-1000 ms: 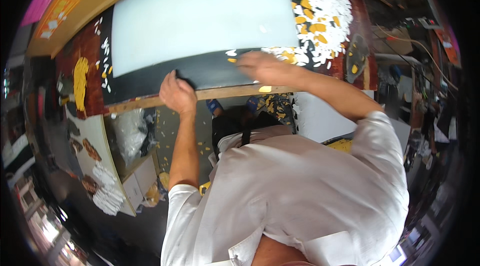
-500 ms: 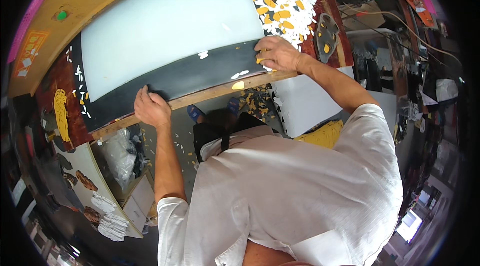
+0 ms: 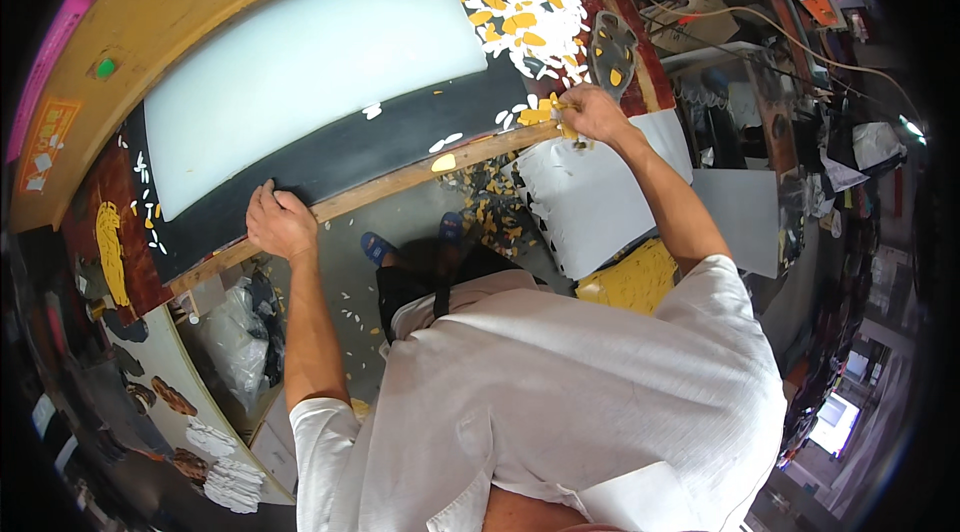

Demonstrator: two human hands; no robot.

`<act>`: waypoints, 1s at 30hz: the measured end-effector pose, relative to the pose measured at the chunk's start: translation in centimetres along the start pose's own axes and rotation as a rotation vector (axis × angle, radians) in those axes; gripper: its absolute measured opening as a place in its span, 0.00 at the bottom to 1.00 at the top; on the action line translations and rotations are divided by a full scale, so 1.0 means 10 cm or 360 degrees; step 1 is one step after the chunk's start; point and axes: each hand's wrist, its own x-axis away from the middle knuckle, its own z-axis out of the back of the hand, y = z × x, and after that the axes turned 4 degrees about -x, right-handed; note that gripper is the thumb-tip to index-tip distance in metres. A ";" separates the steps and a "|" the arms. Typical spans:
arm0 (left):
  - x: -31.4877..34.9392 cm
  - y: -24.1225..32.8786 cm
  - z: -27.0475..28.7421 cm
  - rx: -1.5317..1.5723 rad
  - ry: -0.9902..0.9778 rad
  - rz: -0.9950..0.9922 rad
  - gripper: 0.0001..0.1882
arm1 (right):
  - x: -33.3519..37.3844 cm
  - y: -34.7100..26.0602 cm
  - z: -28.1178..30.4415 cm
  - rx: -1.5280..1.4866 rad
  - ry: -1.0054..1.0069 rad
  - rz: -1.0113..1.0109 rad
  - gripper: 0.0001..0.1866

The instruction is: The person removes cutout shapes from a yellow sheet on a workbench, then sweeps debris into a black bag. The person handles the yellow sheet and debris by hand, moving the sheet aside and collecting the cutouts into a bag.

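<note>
A black sheet covers the front of the bench, and a translucent white sheet lies on it. My left hand rests on the black sheet's near left edge, fingers loosely bent, nothing visible in it. My right hand is closed at the bench's right front corner, over a small cluster of yellow cut pieces. Its fingertips are against some of these pieces; others hang below the fingers, by the edge. A few white pieces and a yellow oval piece lie along the front edge.
A heap of white and yellow pieces covers the far right. Beside it lies a grey flat plate with yellow bits. Stacked yellow strips lie at left. Below the right corner stands a white sheet stack; scraps litter the floor.
My right hand has moved right, off the black sheet to the bench corner, with yellow pieces now bunched beside it. My left hand stays on the near edge. The view has shifted slightly.
</note>
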 end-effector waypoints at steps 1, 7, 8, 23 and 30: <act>0.00 -0.01 0.00 0.0004 -0.0014 0.0009 0.18 | 0.02 -0.01 -0.03 0.0038 0.0107 0.0058 0.23; -0.01 -0.03 -0.01 -0.0045 -0.0042 -0.0015 0.17 | 0.28 0.07 -0.36 0.0164 0.0516 0.0514 0.21; -0.01 -0.03 -0.02 -0.0048 -0.0067 0.0020 0.17 | 0.39 0.10 -0.42 0.0083 0.0557 0.0445 0.20; -0.02 -0.01 0.01 -0.0040 -0.0103 0.0018 0.19 | -0.33 -0.72 -0.49 -0.0185 0.0090 0.1006 0.07; -0.02 -0.01 0.01 -0.0007 -0.0076 0.0001 0.19 | -0.10 0.24 -0.17 -0.0076 -0.0051 0.0710 0.07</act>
